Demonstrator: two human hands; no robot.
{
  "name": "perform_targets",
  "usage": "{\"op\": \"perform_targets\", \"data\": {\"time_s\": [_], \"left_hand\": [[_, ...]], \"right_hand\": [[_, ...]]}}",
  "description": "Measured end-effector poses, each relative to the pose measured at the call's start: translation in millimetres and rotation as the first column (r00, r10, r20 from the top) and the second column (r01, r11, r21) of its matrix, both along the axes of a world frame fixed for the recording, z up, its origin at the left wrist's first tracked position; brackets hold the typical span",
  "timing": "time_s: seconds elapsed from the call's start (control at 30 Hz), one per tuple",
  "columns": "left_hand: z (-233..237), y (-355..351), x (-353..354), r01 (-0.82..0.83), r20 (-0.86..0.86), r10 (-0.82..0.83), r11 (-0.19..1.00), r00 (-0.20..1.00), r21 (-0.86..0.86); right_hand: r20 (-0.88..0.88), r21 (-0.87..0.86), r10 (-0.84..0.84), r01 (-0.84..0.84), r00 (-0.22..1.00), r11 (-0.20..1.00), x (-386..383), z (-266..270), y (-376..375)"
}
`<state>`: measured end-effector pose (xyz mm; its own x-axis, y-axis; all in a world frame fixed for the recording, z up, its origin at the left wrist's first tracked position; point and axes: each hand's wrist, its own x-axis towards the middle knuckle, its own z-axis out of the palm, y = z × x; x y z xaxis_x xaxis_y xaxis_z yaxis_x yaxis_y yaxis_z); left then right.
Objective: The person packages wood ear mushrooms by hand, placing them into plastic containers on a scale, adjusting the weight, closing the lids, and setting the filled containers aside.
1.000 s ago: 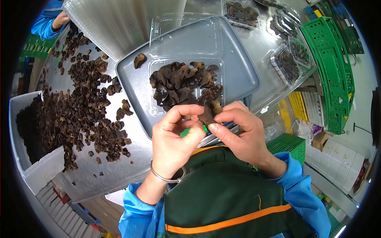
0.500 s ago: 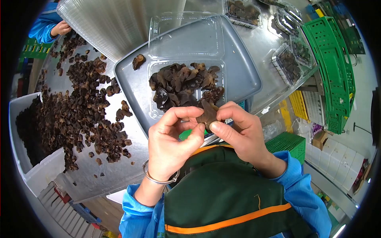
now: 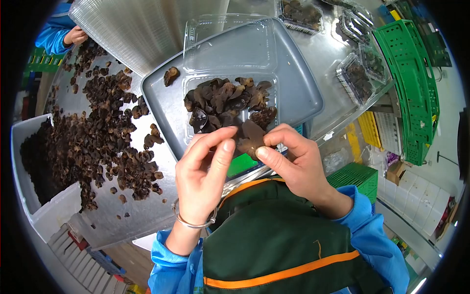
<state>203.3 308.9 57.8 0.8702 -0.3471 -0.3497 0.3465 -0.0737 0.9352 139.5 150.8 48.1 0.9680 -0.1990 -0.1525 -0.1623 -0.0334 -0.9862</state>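
Observation:
Between my two hands is a dark brown mushroom piece (image 3: 252, 137), held just in front of an open clear plastic box (image 3: 230, 45). My right hand (image 3: 293, 157) pinches its lower right edge between thumb and fingers. Beside its left edge, my left hand (image 3: 203, 169) has its thumb and index finger apart, with nothing visible between them. Dark mushroom pieces (image 3: 223, 100) fill the lower half of the box, which rests on a grey tray (image 3: 298, 88). One loose piece (image 3: 171, 76) lies at the tray's left corner.
Many mushroom pieces (image 3: 105, 117) are spread on the metal table (image 3: 147, 215), beside a white container (image 3: 54, 210). Stacked clear lids or boxes (image 3: 142, 29) stand behind. Filled boxes (image 3: 355, 81) and a green crate (image 3: 409, 93) are at right. A co-worker's hand (image 3: 76, 36) shows top left.
My left thumb and index finger have spread and moved off the piece toward the left. The piece now stands more upright in my right hand, and more of a green patch shows below.

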Motion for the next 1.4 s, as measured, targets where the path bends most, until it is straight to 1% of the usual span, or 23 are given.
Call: {"op": "perform_targets", "data": {"time_s": [0.03,0.07,0.1,0.13,0.17,0.2,0.23,0.37,0.43,0.67,0.7,0.73,0.77,0.8,0.87,0.93,1.0,1.03,1.07,1.13,1.17,1.23,1.4], "left_hand": [[2.9,0.7,0.1,0.019,0.335,-0.075,0.986,0.939,0.168],[4.5,0.7,-0.2,-0.021,0.613,-0.195,0.945,0.766,0.327],[2.4,0.8,-1.7,-0.039,0.686,-0.232,0.934,0.689,0.355],[3.2,0.3,-1.9,-0.039,0.687,-0.232,0.934,0.689,0.354],[4.5,-0.3,-2.2,-0.058,0.719,-0.270,0.917,0.640,0.395],[5.6,-0.6,-2.6,-0.081,0.746,-0.309,0.897,0.589,0.435],[6.0,-0.8,-2.6,-0.085,0.761,-0.322,0.893,0.563,0.441],[8.1,-1.1,-1.8,-0.050,0.751,-0.362,0.885,0.552,0.462],[8.8,-1.5,-1.6,-0.019,0.731,-0.355,0.893,0.582,0.449],[0.8,4.3,4.7,0.066,0.693,-0.342,0.917,0.635,0.393],[-3.6,6.5,4.6,0.092,0.527,-0.245,0.950,0.814,0.299],[-5.0,7.7,4.7,0.091,0.315,-0.152,0.976,0.937,0.199],[2.0,5.8,3.8,-0.030,0.034,0.030,1.000,0.999,-0.006],[-5.2,10.4,7.0,-0.086,-0.042,0.082,0.991,0.996,-0.103],[-6.5,15.8,9.3,-0.160,-0.046,0.154,0.973,0.987,-0.168],[-2.3,16.4,7.1,-0.141,-0.027,0.138,0.974,0.990,-0.179],[6.5,10.3,2.6,-0.076,0.110,0.077,0.997,0.991,-0.014],[2.5,11.4,2.6,0.011,0.343,-0.061,0.989,0.938,0.145],[2.4,7.4,4.7,0.026,0.599,-0.179,0.967,0.780,0.255],[2.1,-0.3,1.9,-0.034,0.733,-0.268,0.929,0.625,0.369],[1.8,-2.2,1.3,-0.036,0.732,-0.267,0.929,0.626,0.369],[0.9,-4.8,1.2,-0.087,0.786,-0.311,0.905,0.534,0.416],[0.6,-4.2,4.8,-0.048,0.792,-0.369,0.894,0.486,0.446]], "right_hand": [[0.016,-0.065,-0.014,0.015,1.000,0.998,0.0,0.9,-0.8],[0.017,-0.066,-0.016,0.018,1.000,0.998,0.5,1.6,-1.0],[0.064,-0.161,-0.004,0.014,0.998,0.987,1.3,2.3,-0.6],[0.108,-0.254,0.014,0.014,0.994,0.967,1.7,3.2,-0.2],[0.109,-0.254,0.015,0.014,0.994,0.967,1.6,4.7,0.1],[0.142,-0.352,0.038,0.015,0.989,0.936,1.5,6.5,0.6],[0.173,-0.446,0.065,0.020,0.983,0.895,1.5,7.3,0.9],[0.236,-0.543,0.123,0.026,0.964,0.839,0.6,6.4,0.4],[0.268,-0.586,0.179,0.013,0.947,0.810,-0.3,5.9,-0.6],[0.348,-0.498,0.198,0.001,0.916,0.867,-2.5,-2.5,-0.3],[0.356,-0.521,0.214,0.003,0.910,0.854,-0.7,-0.2,-2.3],[0.365,-0.542,0.228,0.007,0.903,0.840,0.9,0.9,-4.0],[0.366,-0.541,0.229,0.006,0.902,0.841,2.6,0.3,-6.2],[0.368,-0.571,0.215,0.038,0.905,0.820,4.5,-0.7,-8.9],[0.370,-0.601,0.200,0.069,0.907,0.796,6.6,-2.3,-12.8],[0.344,-0.595,0.190,0.057,0.920,0.802,7.4,-3.7,-15.2],[0.332,-0.566,0.167,0.055,0.928,0.823,7.9,-3.3,-12.7],[0.322,-0.535,0.144,0.054,0.936,0.843,8.4,-3.3,-11.0],[0.320,-0.533,0.145,0.051,0.936,0.844,8.9,-3.4,-9.8],[0.295,-0.508,0.119,0.051,0.948,0.860,9.3,-3.4,-7.7],[0.295,-0.508,0.121,0.048,0.948,0.860,9.4,-2.7,-6.6],[0.291,-0.504,0.135,0.032,0.947,0.863,9.7,-1.4,-5.2],[0.304,-0.507,0.176,0.002,0.936,0.862,10.6,-4.5,-6.1]]}}
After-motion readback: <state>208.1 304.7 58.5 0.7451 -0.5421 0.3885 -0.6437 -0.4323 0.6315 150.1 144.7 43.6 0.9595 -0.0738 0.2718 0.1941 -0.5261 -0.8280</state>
